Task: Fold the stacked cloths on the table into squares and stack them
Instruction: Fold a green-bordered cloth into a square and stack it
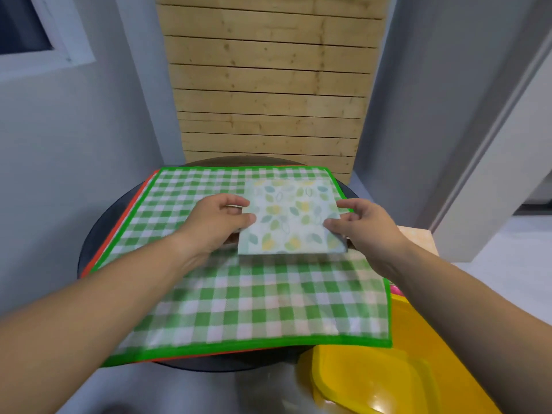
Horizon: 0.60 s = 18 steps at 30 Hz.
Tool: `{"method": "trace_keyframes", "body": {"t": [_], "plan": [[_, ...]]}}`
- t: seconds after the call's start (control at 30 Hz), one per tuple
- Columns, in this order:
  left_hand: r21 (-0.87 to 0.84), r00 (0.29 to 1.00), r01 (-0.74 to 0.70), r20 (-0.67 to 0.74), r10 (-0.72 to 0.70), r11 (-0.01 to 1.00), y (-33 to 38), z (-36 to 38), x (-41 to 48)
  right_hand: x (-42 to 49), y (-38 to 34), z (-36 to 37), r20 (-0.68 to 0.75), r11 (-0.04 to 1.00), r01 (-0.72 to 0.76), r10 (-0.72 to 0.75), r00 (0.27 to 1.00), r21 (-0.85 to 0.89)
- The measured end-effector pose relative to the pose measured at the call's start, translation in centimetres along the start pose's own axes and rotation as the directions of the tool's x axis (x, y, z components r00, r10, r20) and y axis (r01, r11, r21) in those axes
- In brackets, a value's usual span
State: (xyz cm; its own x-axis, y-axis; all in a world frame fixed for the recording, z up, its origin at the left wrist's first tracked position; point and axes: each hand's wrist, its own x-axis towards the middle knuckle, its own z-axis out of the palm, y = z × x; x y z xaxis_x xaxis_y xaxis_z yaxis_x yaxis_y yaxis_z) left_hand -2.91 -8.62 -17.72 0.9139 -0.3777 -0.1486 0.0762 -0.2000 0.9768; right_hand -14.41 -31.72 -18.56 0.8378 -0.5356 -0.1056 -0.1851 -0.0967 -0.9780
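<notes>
Left fingers (246, 218) pinch the left edge of the folded leaf-print cloth (289, 216), thumb on top, the rest curled under. Right fingers (331, 225) pinch its right edge the same way. Left hand (215, 225) and right hand (367, 231) sit on opposite sides, so the cloth spans between them. It is already a small square. Its near edge looks raised, with a shadow under it; can't tell if the far edge touches below. It's over the right-rear part of the green check cloth (239, 303), which lies flat and unfolded on the round dark bench (97, 237). An orange-edged cloth (133, 204) peeks out beneath that one. Handling guess: light, soft, thin fabric that is limp when open but keeps its shape once layered. The layers may slide apart, so grip through all of them at opposite edges or corners. For the green check cloth, take two adjacent corners. Yellow containers (373, 383) at near right, wooden slat panel (268, 85) behind.
</notes>
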Motion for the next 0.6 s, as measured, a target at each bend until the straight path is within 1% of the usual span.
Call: {"method": "trace_keyframes", "body": {"t": [0.1,0.23,0.3,0.37,0.47,0.6], "plan": [[-0.083,1.000,-0.009,0.007,0.010,0.997,0.2,3.5,-0.3,-1.0,0.0,-2.9,-0.048,0.999,0.013,-0.011,0.999,0.043],[-0.186,0.999,-0.023,0.022,0.027,0.982,0.7,9.6,-1.0,-2.3,0.3,-7.7,-0.140,0.992,-0.005,0.023,0.990,0.124],[-0.223,0.997,-0.016,0.068,0.032,0.975,1.1,12.9,-1.4,-2.5,0.3,-10.6,-0.210,0.982,-0.010,0.050,0.976,0.186],[-0.237,0.991,-0.002,0.126,0.033,0.971,1.3,16.2,-1.5,-2.8,0.5,-13.9,-0.249,0.971,-0.031,0.091,0.964,0.235],[-0.240,0.980,0.016,0.196,0.032,0.971,1.6,20.8,-1.7,-3.3,1.7,-18.8,-0.281,0.979,-0.090,0.140,0.949,0.185],[-0.213,0.968,-0.003,0.244,0.056,0.977,1.0,26.7,-1.7,-3.8,3.7,-23.6,-0.365,0.986,-0.095,0.139,0.921,0.136]]}}
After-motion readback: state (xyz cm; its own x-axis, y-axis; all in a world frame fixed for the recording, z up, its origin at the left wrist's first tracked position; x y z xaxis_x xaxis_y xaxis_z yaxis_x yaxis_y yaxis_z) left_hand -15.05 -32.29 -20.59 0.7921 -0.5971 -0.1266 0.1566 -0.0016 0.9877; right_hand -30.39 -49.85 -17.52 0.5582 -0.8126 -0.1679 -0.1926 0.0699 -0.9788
